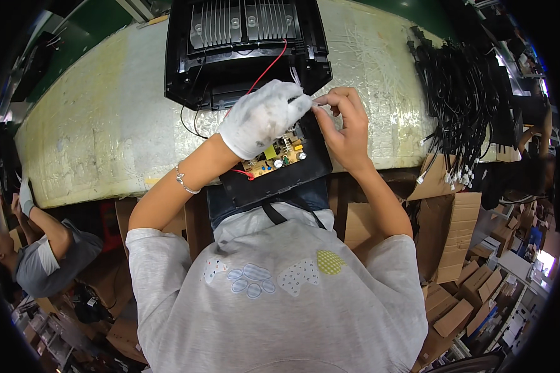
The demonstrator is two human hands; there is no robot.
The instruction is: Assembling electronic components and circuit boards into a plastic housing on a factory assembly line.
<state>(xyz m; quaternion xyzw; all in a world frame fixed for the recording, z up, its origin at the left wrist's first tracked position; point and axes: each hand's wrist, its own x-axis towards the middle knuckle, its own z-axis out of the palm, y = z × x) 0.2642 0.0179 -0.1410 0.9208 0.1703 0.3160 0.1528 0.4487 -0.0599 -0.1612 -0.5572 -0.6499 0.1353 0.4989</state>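
Observation:
My left hand, in a white glove, has its thumb and fingers pinched together over a circuit board. My bare right hand meets it fingertip to fingertip, thumb and forefinger closed. Whatever lies between the fingertips is too small to make out. Yellow, blue and silvery parts stand on the board, which rests on a black panel at the table's near edge. Beyond it is a black housing with a finned metal heat sink. A red wire runs from the housing toward my gloved hand.
Wrapped in clear plastic, the table spreads to both sides. A thick bundle of black cables with white connectors hangs over its right edge. Cardboard boxes stand at lower right. Another person works at the far left.

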